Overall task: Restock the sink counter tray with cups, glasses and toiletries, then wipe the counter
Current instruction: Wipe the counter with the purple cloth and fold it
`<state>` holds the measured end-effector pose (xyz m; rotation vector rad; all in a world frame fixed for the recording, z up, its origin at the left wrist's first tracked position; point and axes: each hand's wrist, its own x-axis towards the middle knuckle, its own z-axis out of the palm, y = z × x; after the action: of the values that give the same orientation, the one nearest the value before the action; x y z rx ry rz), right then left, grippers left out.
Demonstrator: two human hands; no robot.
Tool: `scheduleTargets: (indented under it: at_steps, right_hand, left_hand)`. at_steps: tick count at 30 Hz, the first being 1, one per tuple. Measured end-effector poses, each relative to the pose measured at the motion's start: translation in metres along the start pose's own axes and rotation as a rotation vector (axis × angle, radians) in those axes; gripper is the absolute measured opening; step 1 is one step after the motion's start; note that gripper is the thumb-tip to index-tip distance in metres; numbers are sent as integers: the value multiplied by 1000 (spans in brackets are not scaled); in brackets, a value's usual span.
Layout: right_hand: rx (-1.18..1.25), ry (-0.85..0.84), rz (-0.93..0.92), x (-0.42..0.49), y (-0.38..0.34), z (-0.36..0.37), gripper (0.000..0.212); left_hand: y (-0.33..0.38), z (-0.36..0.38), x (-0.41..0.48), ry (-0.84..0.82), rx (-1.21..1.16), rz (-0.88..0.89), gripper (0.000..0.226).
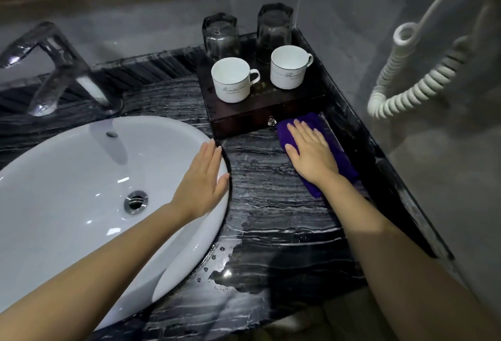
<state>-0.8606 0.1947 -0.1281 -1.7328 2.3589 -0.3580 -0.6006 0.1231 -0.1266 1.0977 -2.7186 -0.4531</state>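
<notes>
A dark wooden tray box with a small front knob stands at the back of the black marble counter. On it are two white cups and, behind them, two upturned dark glasses. My right hand lies flat, fingers together, pressing a purple cloth onto the counter just in front of the tray's right end. My left hand rests flat on the right rim of the white sink, holding nothing. No toiletries show.
A chrome tap stands behind the sink. A white coiled cord hangs on the grey wall at the right. Water drops and a wet patch lie on the counter near the front edge.
</notes>
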Motion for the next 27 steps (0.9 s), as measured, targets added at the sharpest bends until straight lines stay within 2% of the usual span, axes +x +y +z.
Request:
scheduleTargets:
  at_steps: [7, 12, 20, 24, 27]
  right_hand:
    - [42, -66, -238, 3, -34, 9, 53]
    - [84, -119, -329, 13, -55, 12, 48]
    - [208, -177, -390, 21, -76, 7, 44]
    - [273, -229, -341, 19, -77, 6, 42]
    - [362, -277, -295, 10, -76, 4, 41]
  left_hand:
    - [-2, 4, 2, 3, 21, 12, 82]
    - [-4, 7, 2, 12, 15, 15, 83]
    - [-2, 6, 3, -1, 19, 7, 82]
    - [-4, 7, 0, -13, 11, -24, 84]
    - [1, 6, -19, -37, -89, -42, 85]
